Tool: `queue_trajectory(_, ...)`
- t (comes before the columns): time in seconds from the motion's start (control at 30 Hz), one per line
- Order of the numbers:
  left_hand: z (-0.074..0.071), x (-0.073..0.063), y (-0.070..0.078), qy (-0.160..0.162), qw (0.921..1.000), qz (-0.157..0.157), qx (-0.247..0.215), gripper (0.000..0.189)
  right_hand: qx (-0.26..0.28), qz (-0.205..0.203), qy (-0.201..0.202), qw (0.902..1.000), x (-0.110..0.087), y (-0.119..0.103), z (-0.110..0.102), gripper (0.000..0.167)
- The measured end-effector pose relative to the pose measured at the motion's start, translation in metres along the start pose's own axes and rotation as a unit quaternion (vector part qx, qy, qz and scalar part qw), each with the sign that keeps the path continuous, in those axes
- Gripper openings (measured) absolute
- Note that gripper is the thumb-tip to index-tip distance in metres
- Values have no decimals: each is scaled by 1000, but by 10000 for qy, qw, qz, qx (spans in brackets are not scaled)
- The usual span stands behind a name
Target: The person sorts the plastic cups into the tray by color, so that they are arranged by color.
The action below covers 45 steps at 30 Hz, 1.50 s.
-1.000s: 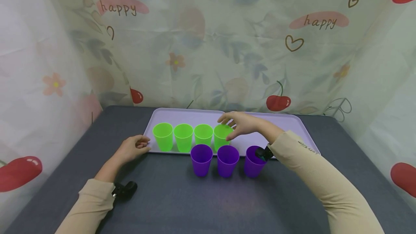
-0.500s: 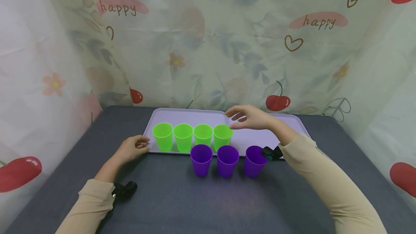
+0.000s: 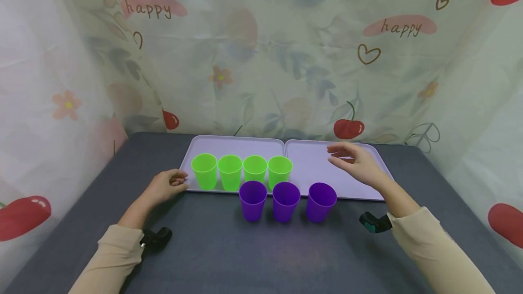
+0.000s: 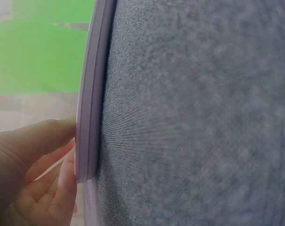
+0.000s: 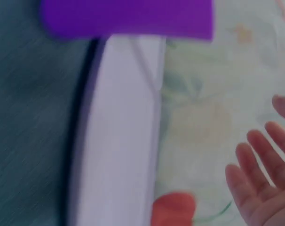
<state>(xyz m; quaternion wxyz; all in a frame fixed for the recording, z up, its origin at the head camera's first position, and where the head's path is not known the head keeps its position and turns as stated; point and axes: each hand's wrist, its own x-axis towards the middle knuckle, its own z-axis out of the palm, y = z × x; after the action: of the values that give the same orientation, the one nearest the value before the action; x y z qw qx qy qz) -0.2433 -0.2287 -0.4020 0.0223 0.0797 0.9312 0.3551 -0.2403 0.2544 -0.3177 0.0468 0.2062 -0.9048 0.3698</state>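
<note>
My left hand (image 3: 165,185) rests at the front left corner of the left lavender tray (image 3: 237,142), thumb and loosely bent fingertips (image 4: 67,174) touching its rim. Four green cups, which is to say several, stand upright in a row along that tray's front, the leftmost green cup (image 3: 205,172) nearest this hand. Over the right lavender tray (image 3: 306,162) hovers my right hand (image 3: 357,162), its fingers spread and holding nothing. Several purple cups stand upright in front of the trays, the rightmost purple cup (image 3: 321,203) closest to my right hand; the right wrist view shows a purple cup (image 5: 128,19) too.
The trays sit side by side at the back of a table with a dark grey cloth (image 3: 253,257). A patterned curtain (image 3: 261,58) hangs behind and along both sides. A thin cord (image 3: 426,135) loops at the back right.
My right hand has left the rightmost green cup, rising and then moving right over the right tray. My left hand and the cups have stayed in place.
</note>
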Motion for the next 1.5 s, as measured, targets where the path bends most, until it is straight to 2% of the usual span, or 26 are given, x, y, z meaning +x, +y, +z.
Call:
queue_trajectory(0.13,-1,0,0,-20,10000,-11,-4,38,-331,356,506,9975,-23,21,-8,36)
queue_trajectory(0.3,-1,2,-1,-46,10000,-6,2,38,-609,1120,727,9892,-51,56,-20,45)
queue_trajectory(0.43,-1,3,-2,-59,10000,0,21,38,-866,1736,590,9792,-72,84,-29,52)
queue_trajectory(0.53,-2,2,-1,-51,10000,3,27,38,-1078,1984,455,9731,-82,100,-34,54)
queue_trajectory(0.67,-2,1,0,-31,10000,19,38,39,-1064,2289,164,9675,-89,115,-37,57)
queue_trajectory(0.8,-2,-1,2,-26,10000,13,45,39,-1053,2317,-54,9671,-91,124,-38,58)
queue_trajectory(1.07,-1,1,1,0,10000,53,85,38,-1225,2207,-21,9676,-91,131,-36,56)
queue_trajectory(1.23,-5,0,3,151,9998,136,53,39,-1312,2200,-36,9666,-88,132,-36,56)
queue_trajectory(1.37,-15,-4,14,575,9980,259,51,40,-1332,2241,-64,9654,-87,131,-37,57)
queue_trajectory(1.5,-25,-10,36,1215,9917,420,-44,35,-1358,2269,-92,9644,-86,131,-38,57)
